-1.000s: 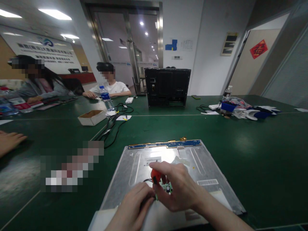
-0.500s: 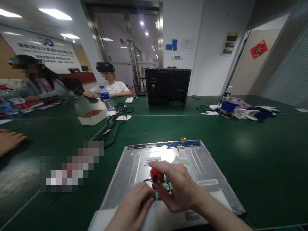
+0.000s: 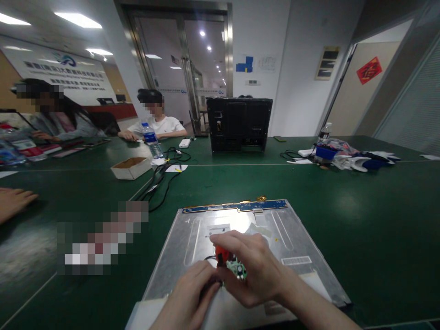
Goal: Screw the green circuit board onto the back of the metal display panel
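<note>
A silver metal display panel (image 3: pixel 295 238) lies back-up on the green table, a blue strip board (image 3: pixel 237 206) along its far edge. Over its near half, my right hand (image 3: pixel 254 270) is closed round a red-handled screwdriver (image 3: pixel 221 253), its tip down at a small green circuit board (image 3: pixel 238 268). My left hand (image 3: pixel 192 293) is closed beside it, its fingers pinching the board's left edge and a thin black wire (image 3: pixel 208 258).
A black computer case (image 3: pixel 239 123) stands at the table's far side. A small cardboard box (image 3: pixel 131 167), black cables (image 3: pixel 161 178) and a water bottle (image 3: pixel 151 140) lie far left. Gloves and a blue tray (image 3: pixel 343 156) sit far right. Two people sit opposite; another person's hand (image 3: pixel 15 201) rests at left.
My right hand has turned slightly on the screwdriver, uncovering more of the green board. My left hand stays put. The person at far left has shifted their hands.
</note>
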Demonstrator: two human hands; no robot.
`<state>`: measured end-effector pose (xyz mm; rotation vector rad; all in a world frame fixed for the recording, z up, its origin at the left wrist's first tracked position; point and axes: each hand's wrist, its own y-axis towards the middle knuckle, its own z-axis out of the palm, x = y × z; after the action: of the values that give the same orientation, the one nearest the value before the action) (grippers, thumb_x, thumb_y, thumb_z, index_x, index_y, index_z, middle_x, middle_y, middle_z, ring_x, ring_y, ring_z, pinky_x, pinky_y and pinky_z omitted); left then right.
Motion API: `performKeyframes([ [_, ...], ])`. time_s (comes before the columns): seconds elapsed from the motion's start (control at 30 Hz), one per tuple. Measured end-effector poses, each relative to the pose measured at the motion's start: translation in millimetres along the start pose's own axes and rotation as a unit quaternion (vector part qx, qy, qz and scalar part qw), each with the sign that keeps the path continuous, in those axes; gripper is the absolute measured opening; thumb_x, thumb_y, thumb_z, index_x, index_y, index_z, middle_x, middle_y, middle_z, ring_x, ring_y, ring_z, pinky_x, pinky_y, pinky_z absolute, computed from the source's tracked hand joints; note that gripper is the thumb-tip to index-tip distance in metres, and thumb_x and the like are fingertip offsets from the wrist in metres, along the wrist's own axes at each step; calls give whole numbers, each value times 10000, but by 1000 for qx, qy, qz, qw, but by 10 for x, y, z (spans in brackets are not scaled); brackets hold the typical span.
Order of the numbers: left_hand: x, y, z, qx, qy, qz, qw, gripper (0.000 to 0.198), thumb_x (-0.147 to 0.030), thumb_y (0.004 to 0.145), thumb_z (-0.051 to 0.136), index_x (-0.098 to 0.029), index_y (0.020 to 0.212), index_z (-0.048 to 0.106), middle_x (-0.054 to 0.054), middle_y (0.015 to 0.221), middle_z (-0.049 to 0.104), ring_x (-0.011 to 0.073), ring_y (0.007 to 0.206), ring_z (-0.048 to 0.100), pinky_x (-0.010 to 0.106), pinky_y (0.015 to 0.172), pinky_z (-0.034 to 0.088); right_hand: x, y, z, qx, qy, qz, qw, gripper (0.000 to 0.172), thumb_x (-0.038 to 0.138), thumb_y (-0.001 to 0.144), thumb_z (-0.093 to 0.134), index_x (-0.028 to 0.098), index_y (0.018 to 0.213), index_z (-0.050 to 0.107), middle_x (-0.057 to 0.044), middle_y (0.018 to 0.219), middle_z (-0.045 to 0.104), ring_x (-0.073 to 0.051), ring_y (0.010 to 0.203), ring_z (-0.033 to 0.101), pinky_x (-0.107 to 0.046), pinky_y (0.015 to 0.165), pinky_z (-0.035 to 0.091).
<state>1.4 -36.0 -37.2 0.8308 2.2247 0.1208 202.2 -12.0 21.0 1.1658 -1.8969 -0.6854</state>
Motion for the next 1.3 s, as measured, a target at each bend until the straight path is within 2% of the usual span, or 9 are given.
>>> performKeyframes([
  [0.17, 26, -3, -4, -3, -2, -2, 1000, 125, -207, 913, 504, -219, 861, 617, 51, 844, 659, 208, 776, 636, 278, 727, 538, 8, -1, 9, -12, -7, -1, 1000, 530, 136, 841, 472, 172, 1363, 387, -45, 880, 662, -161, 685, 596, -267, 509, 429],
  [0.43, 83, -40, 44, -5, 20, 9, 1000, 149, -177, 927, 472, -207, 899, 615, 52, 865, 650, 208, 792, 641, 285, 702, 537, -31, -15, 58, -44, -14, 0, 999, 321, 296, 947, 568, 208, 1234, 455, 11, 789, 649, -121, 589, 549, -243, 497, 412],
  [0.53, 74, -39, 40, -3, 17, 11, 1000, 148, -169, 927, 472, -208, 921, 614, 52, 886, 655, 210, 812, 639, 291, 722, 537, -23, -6, 44, -44, -11, -2, 999, 340, 293, 939, 569, 195, 1243, 453, -3, 807, 662, -133, 622, 573, -254, 508, 422],
  [0.77, 31, 3, -3, -6, 3, 19, 1000, 125, -198, 916, 504, -215, 877, 621, 48, 836, 661, 203, 764, 639, 275, 725, 538, 17, -3, 3, -9, -6, 7, 1000, 512, 169, 856, 492, 153, 1359, 397, -62, 916, 686, -161, 690, 628, -277, 540, 474],
  [0.93, 58, -8, 14, -6, 6, 16, 1000, 121, -200, 918, 502, -212, 893, 620, 50, 864, 663, 199, 780, 637, 273, 732, 538, 0, -10, 43, -36, -18, -4, 999, 448, 165, 888, 486, 177, 1327, 394, -21, 833, 666, -129, 595, 572, -253, 489, 425],
  [1.13, 75, -28, 58, -13, 7, 11, 1000, 130, -180, 932, 481, -207, 877, 595, 46, 868, 650, 199, 794, 634, 269, 717, 530, -8, -6, 58, -38, -46, -11, 998, 310, 289, 962, 515, 230, 1255, 433, 17, 790, 664, -124, 580, 565, -253, 482, 391],
  [1.3, 34, -4, 26, -5, 12, 15, 1000, 132, -171, 925, 463, -207, 886, 584, 49, 877, 647, 200, 786, 628, 277, 709, 527, 20, 17, 26, -31, -13, -12, 999, 382, 228, 925, 506, 197, 1295, 421, -20, 843, 678, -144, 663, 608, -263, 504, 420],
])
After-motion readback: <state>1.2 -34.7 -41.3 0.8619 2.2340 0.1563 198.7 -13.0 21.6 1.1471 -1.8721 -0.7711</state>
